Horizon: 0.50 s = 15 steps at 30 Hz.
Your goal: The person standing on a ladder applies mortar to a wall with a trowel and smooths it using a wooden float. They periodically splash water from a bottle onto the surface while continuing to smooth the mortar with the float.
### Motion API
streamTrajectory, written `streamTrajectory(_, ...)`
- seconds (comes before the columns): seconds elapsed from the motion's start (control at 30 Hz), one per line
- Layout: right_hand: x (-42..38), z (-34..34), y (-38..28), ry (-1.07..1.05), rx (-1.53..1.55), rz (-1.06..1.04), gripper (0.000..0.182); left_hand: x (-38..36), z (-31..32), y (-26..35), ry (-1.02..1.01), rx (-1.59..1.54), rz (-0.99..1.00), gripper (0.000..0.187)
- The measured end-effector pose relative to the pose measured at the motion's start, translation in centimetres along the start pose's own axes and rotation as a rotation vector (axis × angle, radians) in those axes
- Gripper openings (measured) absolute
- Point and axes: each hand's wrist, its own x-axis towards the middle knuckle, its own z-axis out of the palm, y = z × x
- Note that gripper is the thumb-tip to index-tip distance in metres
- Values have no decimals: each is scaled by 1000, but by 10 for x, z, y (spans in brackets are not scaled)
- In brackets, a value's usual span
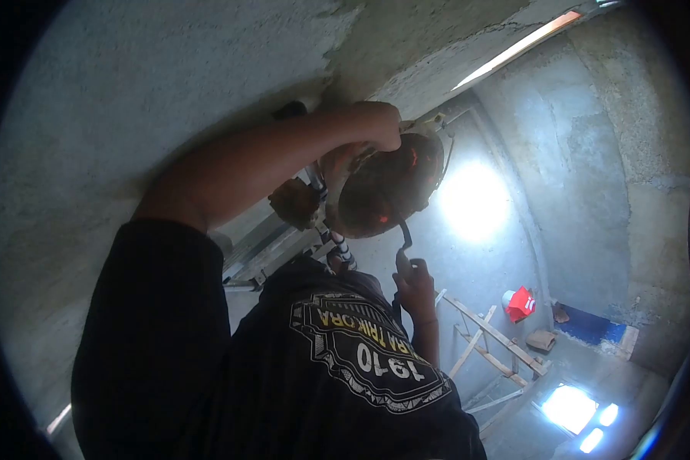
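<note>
Left hand (pixel 379 125) clenched on the rim of a stained, round bucket (pixel 391 188), which hangs right beside that grip! And the right hand (pixel 415 287), fingers wrapped round the handle of a bent-necked tool (pixel 406 236), its neck reaching the bucket's near edge; the tip's hard to make out. Beyond the right grip, well apart: a wooden trestle (pixel 492 345).

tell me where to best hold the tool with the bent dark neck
Probably the handle end of the tool, approached from the picture's lower side, where the right hand closes around it. The bent neck runs up toward the tilted round container, leaving the lower end clear of it.
</note>
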Motion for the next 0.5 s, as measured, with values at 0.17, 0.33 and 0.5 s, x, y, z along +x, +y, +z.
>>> streamTrajectory(0.17,6,14,-31,-38,-71,10,43,2,7,-4,-28,53,-19,36)
streamTrajectory(0.33,10,25,-45,-84,-141,-129,45,-8,0,5,-70,130,-10,36)
streamTrajectory(0.5,21,31,-45,-98,-115,-52,46,-3,0,7,-69,165,24,35)
